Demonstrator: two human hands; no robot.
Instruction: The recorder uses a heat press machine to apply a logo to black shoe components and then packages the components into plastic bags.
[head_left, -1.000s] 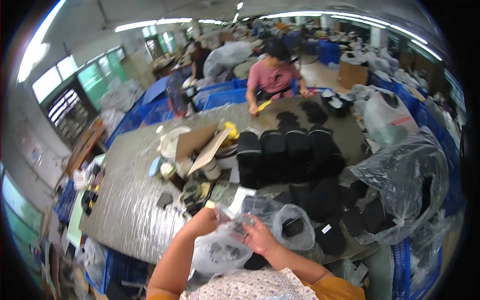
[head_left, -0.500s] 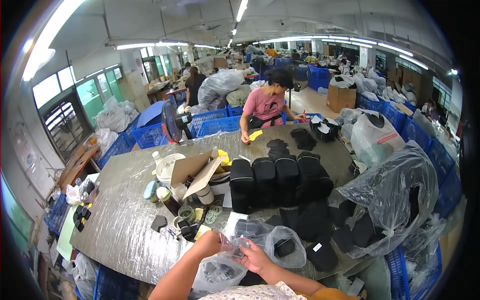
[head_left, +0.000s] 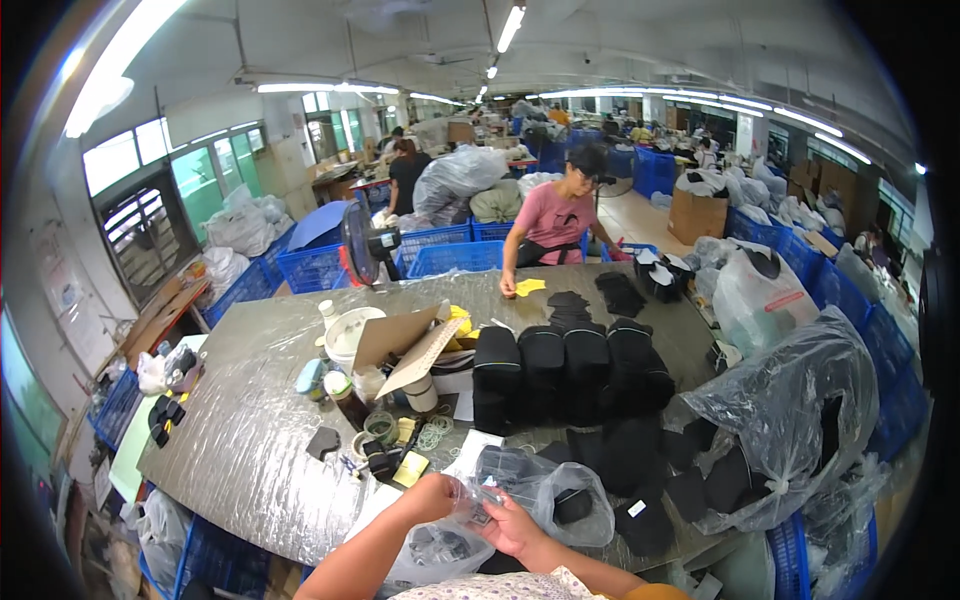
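Close in front of me, my left hand (head_left: pixel 436 497) is closed with its fingers pinched on a small clear plastic bag (head_left: pixel 466 503). My right hand (head_left: pixel 509 524) grips the other side of that bag, thumb uppermost; anything inside it is too small to make out. Just beyond my hands lies a larger clear plastic bag (head_left: pixel 596 512) with dark pieces in it. Another clear bag (head_left: pixel 425 565) with greyish contents rests beneath my forearms. To the right are flat black fabric pieces (head_left: pixel 645 522), one bearing a small white label.
Stuffed black pouches (head_left: pixel 545 365) stand in a row mid-table. Left of them are cardboard flaps (head_left: pixel 410 362), a white bucket (head_left: pixel 347 335), a dark jar (head_left: pixel 345 398) and rubber bands (head_left: pixel 434 432). A large clear bag (head_left: pixel 790 400) covers the right side. Opposite, a person (head_left: pixel 553 220) touches a yellow piece (head_left: pixel 530 287).
My view has shifted slightly, so the room and table sit further right. Both hands stay on the small bag, nearly in place. The person opposite has turned their head toward the table.
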